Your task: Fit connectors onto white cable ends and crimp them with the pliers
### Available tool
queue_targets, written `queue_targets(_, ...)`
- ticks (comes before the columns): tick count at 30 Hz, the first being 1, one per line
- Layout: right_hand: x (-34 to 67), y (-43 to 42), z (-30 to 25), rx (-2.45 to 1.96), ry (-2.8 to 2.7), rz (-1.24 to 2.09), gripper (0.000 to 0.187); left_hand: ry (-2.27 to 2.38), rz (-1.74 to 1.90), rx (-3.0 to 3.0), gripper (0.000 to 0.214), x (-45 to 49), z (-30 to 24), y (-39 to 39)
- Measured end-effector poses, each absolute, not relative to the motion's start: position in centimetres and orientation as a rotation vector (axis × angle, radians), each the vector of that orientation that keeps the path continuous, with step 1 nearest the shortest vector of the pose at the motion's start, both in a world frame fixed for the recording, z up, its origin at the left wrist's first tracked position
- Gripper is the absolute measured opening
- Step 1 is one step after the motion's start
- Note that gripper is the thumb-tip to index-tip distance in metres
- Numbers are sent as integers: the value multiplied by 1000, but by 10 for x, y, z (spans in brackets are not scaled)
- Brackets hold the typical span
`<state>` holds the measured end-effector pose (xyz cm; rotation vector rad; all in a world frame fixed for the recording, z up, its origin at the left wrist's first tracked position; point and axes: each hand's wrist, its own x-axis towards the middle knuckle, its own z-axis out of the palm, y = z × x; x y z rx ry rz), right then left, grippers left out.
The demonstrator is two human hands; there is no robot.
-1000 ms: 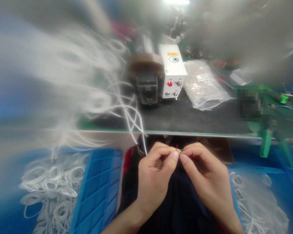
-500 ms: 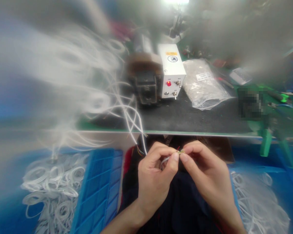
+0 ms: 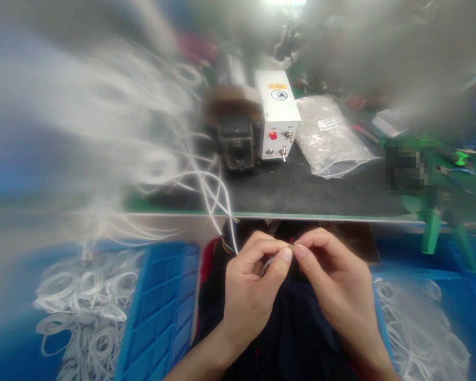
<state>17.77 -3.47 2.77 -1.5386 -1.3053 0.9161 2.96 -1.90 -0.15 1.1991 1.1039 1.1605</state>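
Note:
A white cable (image 3: 267,263) runs through my left hand (image 3: 257,286), whose thumb and forefinger are pinched shut near the cable's end. Thin coloured wires (image 3: 291,242), one of them red, stick out between the fingertips. My right hand (image 3: 335,283) pinches the wire ends, its fingertips almost touching those of the left. Most of the wires are hidden by the fingers. Both hands are held just in front of the bench edge, above dark clothing.
On the bench stands a white control box (image 3: 278,116) with switches and a lit red button, beside a dark machine (image 3: 238,140). A clear plastic bag (image 3: 333,137) lies right of it. White cables (image 3: 226,196) hang over the edge. Blue crates (image 3: 150,312) of coiled cables flank me.
My right fingertips have closed in on the left ones, covering the yellowish-green wires that showed between them. The red wire still sticks up. Otherwise the hands have hardly moved.

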Motion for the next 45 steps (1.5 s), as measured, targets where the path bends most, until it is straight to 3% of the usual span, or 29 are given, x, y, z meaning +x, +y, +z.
queue_targets(45,179,-42,29,-1581,-1308,948,8,1001,1137,979,10,30,-6,-21)
